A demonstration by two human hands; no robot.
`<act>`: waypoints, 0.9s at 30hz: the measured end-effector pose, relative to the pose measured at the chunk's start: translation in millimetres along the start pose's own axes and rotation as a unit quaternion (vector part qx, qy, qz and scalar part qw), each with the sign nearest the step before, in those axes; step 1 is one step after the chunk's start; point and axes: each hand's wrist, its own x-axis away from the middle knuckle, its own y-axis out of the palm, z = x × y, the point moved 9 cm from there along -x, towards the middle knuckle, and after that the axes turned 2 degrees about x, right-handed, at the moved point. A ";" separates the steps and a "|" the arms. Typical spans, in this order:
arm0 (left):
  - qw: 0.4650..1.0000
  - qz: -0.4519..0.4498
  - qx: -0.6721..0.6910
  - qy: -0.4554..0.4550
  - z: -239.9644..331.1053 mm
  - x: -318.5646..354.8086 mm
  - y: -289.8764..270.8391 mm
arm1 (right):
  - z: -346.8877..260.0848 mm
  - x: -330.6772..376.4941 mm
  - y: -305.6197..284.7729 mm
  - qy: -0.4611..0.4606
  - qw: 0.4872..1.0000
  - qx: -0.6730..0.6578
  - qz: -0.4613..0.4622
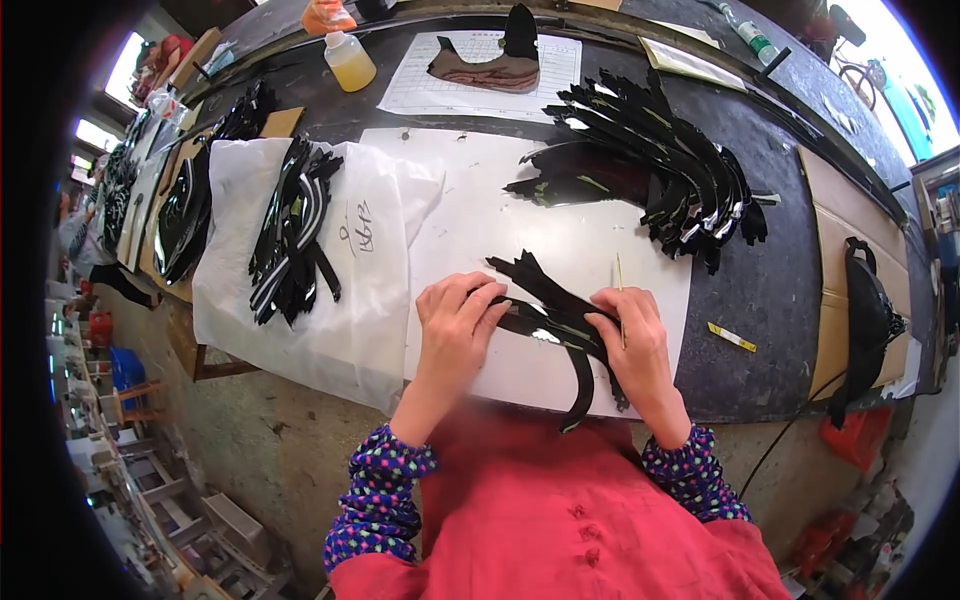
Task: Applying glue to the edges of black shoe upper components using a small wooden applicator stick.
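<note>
Glossy black cut pieces, like patent leather (550,324), stretch between my two hands over a white board (470,225). My left hand (455,318) pinches the left end of one curved strip. My right hand (636,335) is closed on the right side of the pieces, and a thin pointed stick (620,275) pokes up from between its fingers. A narrow black strip (580,388) hangs below the pieces, past the board's near edge. Just beyond my right hand lies a large fanned pile of black pieces (690,180).
A bundle of black strips (295,235) rests on white wrapping sheet (225,240) at left. Farther back are a bottle of yellow liquid (350,63) and brown pieces on a paper form (560,75). Cardboard (835,260) with a black strapped object (865,325) lies right, near a yellow-and-white strip (731,337).
</note>
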 end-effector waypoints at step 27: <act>0.943 0.007 0.241 -0.229 -34.3 -73.8 28.5 | 7.5 6.6 -9.2 0.042 0.999 -0.007 0.022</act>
